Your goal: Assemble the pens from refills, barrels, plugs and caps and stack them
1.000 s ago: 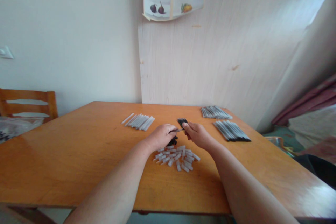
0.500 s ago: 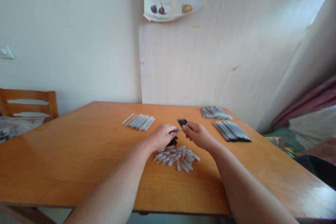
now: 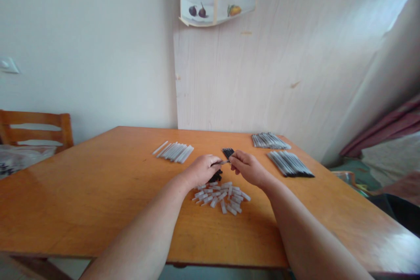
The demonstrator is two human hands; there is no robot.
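Over the middle of the table, my left hand [image 3: 204,169] and my right hand [image 3: 246,167] are both closed on one slim pen [image 3: 225,162]. Only a short pale stretch of it shows between the fingers; its ends are hidden. Just under my left hand lies a heap of small black parts [image 3: 215,177], partly covered by that hand. Closer to me spreads a loose pile of clear pen caps [image 3: 223,197]. Behind my right hand's fingertips sits a small row of thin black-ended sticks [image 3: 227,152], probably refills.
Translucent white tubes [image 3: 175,152] lie in a row at the left back of the wooden table [image 3: 98,201]. Two rows of dark-filled pens lie at the right, one nearer [image 3: 289,164] and one farther [image 3: 269,140]. A wooden chair [image 3: 36,127] stands beyond the left edge.
My right hand's thumb and fingers have shifted slightly on the pen, first leftward and then back right. My left hand has stayed in place, and the piles look the same.
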